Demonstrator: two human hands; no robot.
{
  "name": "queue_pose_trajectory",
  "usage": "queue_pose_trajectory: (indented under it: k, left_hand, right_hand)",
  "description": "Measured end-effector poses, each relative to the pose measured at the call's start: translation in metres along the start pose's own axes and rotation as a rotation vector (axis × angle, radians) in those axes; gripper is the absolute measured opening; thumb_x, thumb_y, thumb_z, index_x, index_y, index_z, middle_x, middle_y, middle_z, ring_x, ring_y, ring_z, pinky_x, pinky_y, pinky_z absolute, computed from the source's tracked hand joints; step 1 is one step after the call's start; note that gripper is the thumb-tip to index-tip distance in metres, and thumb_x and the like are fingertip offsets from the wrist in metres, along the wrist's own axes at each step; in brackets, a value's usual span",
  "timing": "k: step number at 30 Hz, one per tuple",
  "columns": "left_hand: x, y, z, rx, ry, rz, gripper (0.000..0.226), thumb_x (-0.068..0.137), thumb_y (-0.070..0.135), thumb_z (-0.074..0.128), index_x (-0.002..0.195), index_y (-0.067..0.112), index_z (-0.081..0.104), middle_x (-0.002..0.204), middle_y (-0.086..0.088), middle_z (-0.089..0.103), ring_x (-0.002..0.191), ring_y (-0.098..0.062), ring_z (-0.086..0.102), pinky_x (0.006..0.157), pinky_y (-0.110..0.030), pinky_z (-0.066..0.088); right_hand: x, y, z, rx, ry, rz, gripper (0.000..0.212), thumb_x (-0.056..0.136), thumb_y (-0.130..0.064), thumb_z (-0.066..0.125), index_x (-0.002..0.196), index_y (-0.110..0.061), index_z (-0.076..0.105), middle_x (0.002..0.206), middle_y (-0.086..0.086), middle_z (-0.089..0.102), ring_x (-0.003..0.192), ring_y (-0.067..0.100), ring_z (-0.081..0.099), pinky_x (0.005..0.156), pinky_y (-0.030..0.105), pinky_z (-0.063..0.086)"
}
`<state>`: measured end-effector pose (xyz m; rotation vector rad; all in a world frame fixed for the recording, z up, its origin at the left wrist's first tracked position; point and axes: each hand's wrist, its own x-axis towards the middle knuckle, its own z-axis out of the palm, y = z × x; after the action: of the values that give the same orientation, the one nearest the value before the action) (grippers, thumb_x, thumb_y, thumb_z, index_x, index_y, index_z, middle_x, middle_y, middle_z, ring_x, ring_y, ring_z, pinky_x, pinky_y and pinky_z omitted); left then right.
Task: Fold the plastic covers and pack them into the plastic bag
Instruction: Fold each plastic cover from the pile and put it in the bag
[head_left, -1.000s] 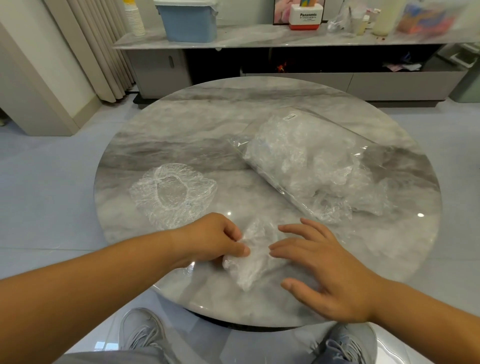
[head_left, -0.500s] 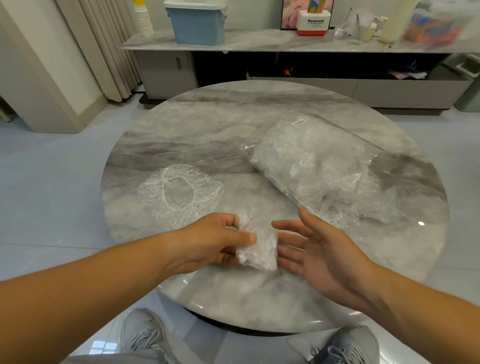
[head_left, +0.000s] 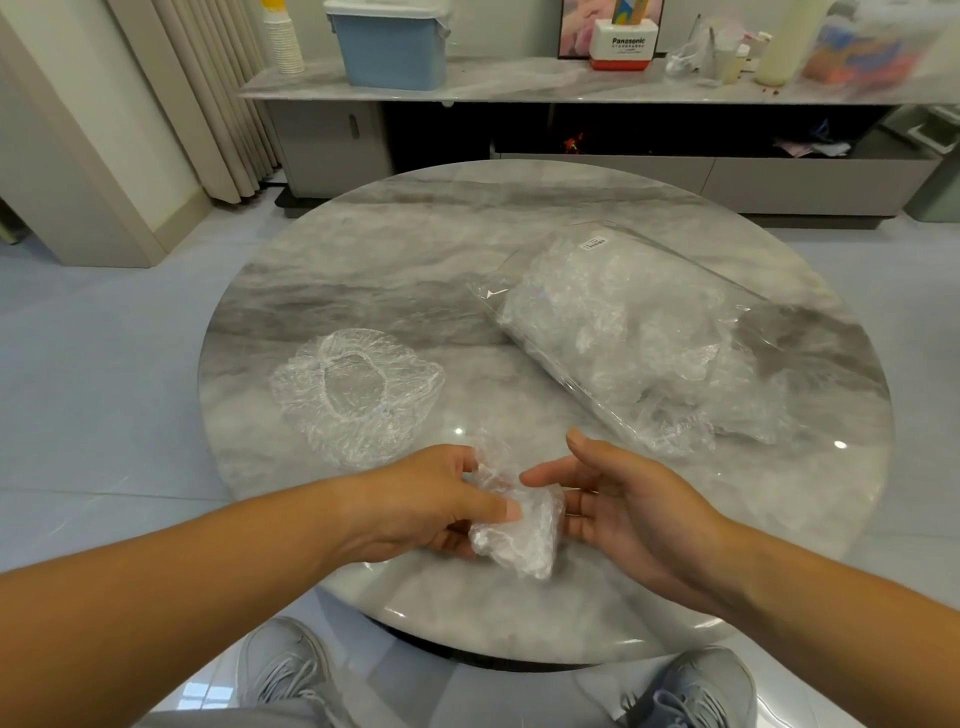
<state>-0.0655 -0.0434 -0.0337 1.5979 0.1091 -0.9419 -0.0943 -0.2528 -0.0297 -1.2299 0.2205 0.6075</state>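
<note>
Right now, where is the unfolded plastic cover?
In the head view, the unfolded cover lies on the table, left side, just beyond the left hand, with the plastic bag to its right.

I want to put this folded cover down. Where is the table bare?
Bare marble: the far side of the table behind the open cover and plastic bag, the strip between those two, and the near rim. Crowded: the right side under the bag, and the near middle, where the left hand holds the folded cover beside the right hand.
</note>
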Motion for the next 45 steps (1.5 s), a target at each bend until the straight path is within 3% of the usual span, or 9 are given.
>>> queue_pose_trajectory:
  k: [5, 9, 11, 19, 22, 30, 35, 41, 45]
  left_hand:
    - [-0.001, -0.001, 0.0, -0.031, -0.043, 0.044, 0.034, 0.09, 0.006, 0.072, 0.123, 0.014, 0.065, 0.107, -0.013, 0.074, 0.085, -0.021, 0.068, 0.067, -0.027, 0.056]
    - [0.001, -0.003, -0.003, -0.077, -0.077, 0.089, 0.044, 0.088, 0.008, 0.075, 0.129, 0.016, 0.063, 0.124, -0.018, 0.069, 0.119, -0.04, 0.063, 0.105, -0.053, 0.049]
    - [0.002, -0.004, -0.003, -0.09, -0.078, 0.1, 0.047, 0.087, 0.008, 0.076, 0.131, 0.015, 0.061, 0.126, -0.018, 0.069, 0.124, -0.041, 0.06, 0.111, -0.059, 0.041]
    - [0.003, -0.005, -0.003, -0.138, -0.129, 0.064, 0.046, 0.089, 0.003, 0.072, 0.131, 0.013, 0.059, 0.128, -0.019, 0.067, 0.12, -0.036, 0.063, 0.107, -0.052, 0.048]
    - [0.004, -0.006, -0.007, -0.161, -0.197, -0.017, 0.05, 0.085, 0.01, 0.074, 0.133, 0.008, 0.06, 0.116, -0.014, 0.07, 0.101, -0.025, 0.066, 0.081, -0.034, 0.057]
    - [0.002, -0.002, -0.012, -0.341, -0.263, -0.076, 0.043, 0.091, 0.008, 0.066, 0.133, 0.005, 0.06, 0.117, -0.013, 0.07, 0.1, -0.021, 0.069, 0.091, -0.034, 0.056]
    - [0.003, 0.002, -0.015, -0.479, -0.218, -0.034, 0.074, 0.08, 0.017, 0.08, 0.145, 0.005, 0.047, 0.121, -0.012, 0.063, 0.097, -0.019, 0.065, 0.082, -0.029, 0.057]
    - [-0.001, 0.008, -0.02, -0.613, -0.2, -0.085, 0.053, 0.093, 0.035, 0.068, 0.14, 0.014, 0.055, 0.119, -0.023, 0.065, 0.094, -0.03, 0.07, 0.081, -0.039, 0.062]
    - [-0.003, 0.009, -0.019, -0.586, -0.124, -0.133, 0.043, 0.09, 0.044, 0.065, 0.112, 0.007, 0.065, 0.107, -0.025, 0.066, 0.091, -0.034, 0.069, 0.078, -0.046, 0.062]
  right_hand:
    - [0.004, 0.001, -0.002, 0.042, 0.016, 0.054, 0.059, 0.087, -0.044, 0.057, 0.108, 0.008, 0.073, 0.115, 0.021, 0.073, 0.107, 0.035, 0.067, 0.102, 0.047, 0.052]
    - [0.005, 0.0, -0.003, 0.041, 0.01, 0.075, 0.056, 0.092, -0.045, 0.053, 0.112, 0.002, 0.074, 0.118, 0.021, 0.072, 0.118, 0.04, 0.065, 0.109, 0.053, 0.047]
    - [0.005, 0.0, -0.003, 0.032, -0.001, 0.08, 0.056, 0.095, -0.045, 0.05, 0.113, 0.002, 0.074, 0.118, 0.02, 0.072, 0.119, 0.04, 0.064, 0.108, 0.051, 0.047]
    - [0.003, 0.005, -0.004, -0.319, 0.071, -0.247, 0.052, 0.088, -0.062, 0.057, 0.105, -0.019, 0.081, 0.118, 0.003, 0.075, 0.115, 0.023, 0.067, 0.106, 0.051, 0.047]
    - [0.0, 0.008, -0.006, -0.382, 0.042, -0.35, 0.061, 0.086, -0.068, 0.044, 0.11, -0.024, 0.079, 0.123, -0.002, 0.072, 0.12, 0.018, 0.064, 0.103, 0.048, 0.048]
    - [-0.007, 0.014, -0.006, -0.633, 0.014, -0.494, 0.061, 0.088, -0.066, 0.037, 0.114, -0.027, 0.076, 0.115, -0.017, 0.071, 0.114, -0.006, 0.06, 0.091, 0.005, 0.04]
    - [-0.004, 0.022, -0.019, -0.994, -0.037, -0.644, 0.063, 0.098, -0.07, 0.029, 0.128, -0.031, 0.069, 0.121, -0.02, 0.064, 0.124, 0.01, 0.056, 0.102, 0.018, 0.039]
    - [-0.007, 0.023, -0.029, -1.313, -0.175, -0.871, 0.065, 0.101, -0.061, 0.037, 0.151, -0.02, 0.042, 0.13, -0.008, 0.057, 0.12, 0.01, 0.053, 0.098, 0.035, 0.046]
    - [-0.006, 0.025, -0.032, -1.595, -0.245, -0.928, 0.082, 0.101, -0.063, 0.034, 0.162, -0.015, 0.011, 0.142, 0.001, 0.051, 0.127, 0.014, 0.05, 0.1, 0.034, 0.043]
